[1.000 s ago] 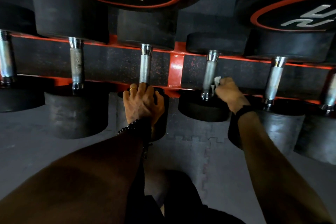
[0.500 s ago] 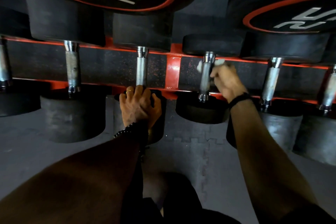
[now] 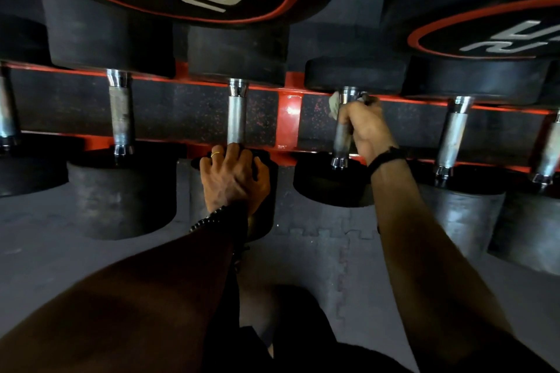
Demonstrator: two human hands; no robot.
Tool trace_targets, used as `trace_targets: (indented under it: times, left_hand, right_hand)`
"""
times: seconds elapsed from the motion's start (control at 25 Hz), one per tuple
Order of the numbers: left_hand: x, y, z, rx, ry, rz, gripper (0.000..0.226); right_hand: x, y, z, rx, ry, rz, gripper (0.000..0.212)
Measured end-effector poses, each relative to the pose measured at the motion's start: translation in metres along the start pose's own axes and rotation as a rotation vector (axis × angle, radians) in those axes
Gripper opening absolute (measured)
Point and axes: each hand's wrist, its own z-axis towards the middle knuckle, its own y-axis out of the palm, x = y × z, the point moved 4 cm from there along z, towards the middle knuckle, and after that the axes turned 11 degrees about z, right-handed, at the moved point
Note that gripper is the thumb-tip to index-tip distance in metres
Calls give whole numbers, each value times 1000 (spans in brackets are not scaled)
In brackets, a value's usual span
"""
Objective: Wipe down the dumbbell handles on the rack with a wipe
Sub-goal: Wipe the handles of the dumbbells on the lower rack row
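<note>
1. Both hands are at the red steel dumbbell rack [image 3: 289,118], well apart from each other, one on each side of the rack's red upright strut.
2. Left of that strut, the left hand [image 3: 235,175] lies spread over the near black rubber head [image 3: 266,166] of a dumbbell, fingers draped loosely over its top edge, a gold ring on one finger and a dark bead bracelet at the wrist.
3. Just above those fingers rises that dumbbell's bare knurled silver handle [image 3: 237,115], untouched.
4. Right of the strut, the right hand [image 3: 365,127] is curled tight round the next dumbbell's chrome handle [image 3: 341,139], high up near the far head.
5. A crumpled pale wipe [image 3: 334,104] is trapped between that palm and the metal; its edge pokes out on the strut side of the fist, at the handle's upper collar.
6. Below the fist the lower handle shows bare.
7. Further chrome handles stand in the row beyond both hands.
</note>
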Motion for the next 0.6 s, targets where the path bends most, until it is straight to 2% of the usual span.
trace_targets:
  times: [0.16, 0.28, 0.32, 0.44, 0.6]
  left_hand:
    - [0, -1, 3, -9, -13, 9, 26]
    - [2, -1, 0, 10, 5, 4, 26]
    - [2, -2, -1, 11, 4, 8, 26]
    - [0, -1, 2, -8, -6, 20, 27]
    - [2, -2, 0, 3, 3, 19, 27]
  right_hand:
    - [10, -1, -11, -31, -56, -128, 29]
    - [0, -10, 0, -60, 19, -92, 45]
    - [-2, -13, -2, -75, 31, -115, 44]
    - [3, 0, -11, -110, 16, -219, 30]
    - [-1, 4, 6, -205, 86, 61, 23]
